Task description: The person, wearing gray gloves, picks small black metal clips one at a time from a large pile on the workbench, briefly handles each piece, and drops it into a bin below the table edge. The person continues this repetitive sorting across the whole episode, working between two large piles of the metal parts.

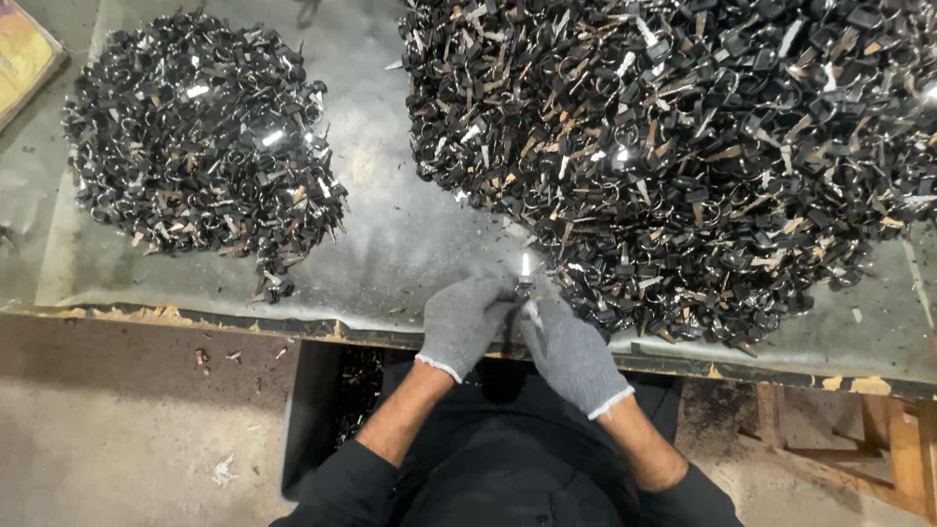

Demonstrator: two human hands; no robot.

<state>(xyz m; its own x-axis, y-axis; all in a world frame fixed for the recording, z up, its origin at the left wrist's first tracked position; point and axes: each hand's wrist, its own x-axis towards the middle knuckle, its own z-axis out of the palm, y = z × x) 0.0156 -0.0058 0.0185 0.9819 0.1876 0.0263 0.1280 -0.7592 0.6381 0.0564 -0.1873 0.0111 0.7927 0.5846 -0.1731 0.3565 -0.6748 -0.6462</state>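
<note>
Both of my hands wear grey knitted gloves and meet at the table's near edge. My left hand and my right hand pinch one small shiny metal piece between their fingertips. That piece has a dark part below it, mostly hidden by the fingers. Just beyond the hands starts a large heap of small black and silver metal parts, covering the table's right half. A smaller heap of similar parts lies at the far left.
A grey worn tabletop runs between the heaps, with a chipped front edge. A dark bin with some parts stands under the edge by my left arm. Dusty floor lies left; a wooden frame sits at lower right.
</note>
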